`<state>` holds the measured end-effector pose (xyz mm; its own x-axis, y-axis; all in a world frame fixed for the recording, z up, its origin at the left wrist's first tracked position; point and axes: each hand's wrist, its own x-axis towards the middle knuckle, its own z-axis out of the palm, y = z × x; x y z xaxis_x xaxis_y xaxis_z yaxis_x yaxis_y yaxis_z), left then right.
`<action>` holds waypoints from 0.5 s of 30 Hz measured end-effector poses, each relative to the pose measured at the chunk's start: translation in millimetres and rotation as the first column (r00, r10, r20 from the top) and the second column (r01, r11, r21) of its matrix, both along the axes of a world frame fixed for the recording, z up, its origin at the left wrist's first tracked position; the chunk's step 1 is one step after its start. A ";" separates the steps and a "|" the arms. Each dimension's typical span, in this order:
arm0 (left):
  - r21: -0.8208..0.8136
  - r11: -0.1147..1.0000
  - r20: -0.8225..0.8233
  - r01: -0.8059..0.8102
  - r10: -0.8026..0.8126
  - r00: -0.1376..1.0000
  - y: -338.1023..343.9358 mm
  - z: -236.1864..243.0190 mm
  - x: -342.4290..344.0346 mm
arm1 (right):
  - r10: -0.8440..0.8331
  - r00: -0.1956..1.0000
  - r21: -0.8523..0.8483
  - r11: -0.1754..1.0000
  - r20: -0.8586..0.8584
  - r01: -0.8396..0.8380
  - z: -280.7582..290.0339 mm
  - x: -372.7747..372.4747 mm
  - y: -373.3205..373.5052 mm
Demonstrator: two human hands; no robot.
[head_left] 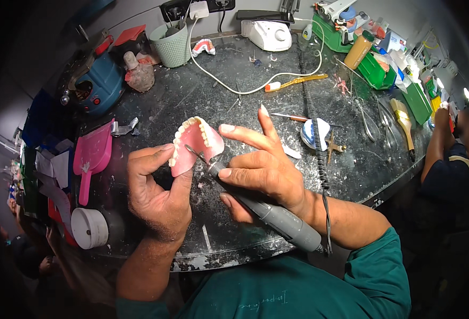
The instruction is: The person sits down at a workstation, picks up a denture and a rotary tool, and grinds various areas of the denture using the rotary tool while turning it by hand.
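Note:
Between the fingers and thumb of my left hand (160,194) is a pink denture (184,159) with a row of cream teeth, held up over the bench with its hollow side toward me. My right hand (269,173) grips a grey handpiece (277,215), index and little fingers lifted away from it. The thin metal bur (194,152) at its tip reaches into the denture's hollow; whether it touches the pink surface I cannot tell. A coiled black cord (319,154) runs from the handpiece's rear end up across the bench.
On the scuffed black bench (218,234), a pink dustpan (93,154) and white round tub (89,228) lie left, a blue machine (93,82) behind them. A white control box (270,35) stands at the back. Right are a toothbrush (295,82), paintbrush (403,119) and green bins (378,69). Other people (447,143) sit at both sides.

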<state>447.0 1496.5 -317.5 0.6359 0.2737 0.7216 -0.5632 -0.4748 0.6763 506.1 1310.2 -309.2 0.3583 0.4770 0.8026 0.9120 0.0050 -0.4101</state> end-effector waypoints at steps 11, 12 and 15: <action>0.002 1.000 -0.022 -0.006 0.006 1.000 1.0 -0.8 0.0 | 0.105 0.993 0.015 0.994 -0.055 -0.104 2.4 0.3 -0.1; 0.004 1.000 -0.013 -0.007 0.007 1.000 1.3 -1.3 0.4 | 0.111 0.992 0.034 0.993 -0.058 -0.109 3.0 -0.9 0.5; 0.004 1.000 -0.008 -0.011 0.011 1.000 1.8 -3.0 -0.1 | 0.103 0.989 0.057 0.994 -0.107 -0.097 -1.1 2.2 0.7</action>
<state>446.9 1498.2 -320.5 0.6386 0.2780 0.7175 -0.5527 -0.4831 0.6791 508.3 1310.9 -310.4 0.3982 0.4743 0.7851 0.8552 0.1175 -0.5048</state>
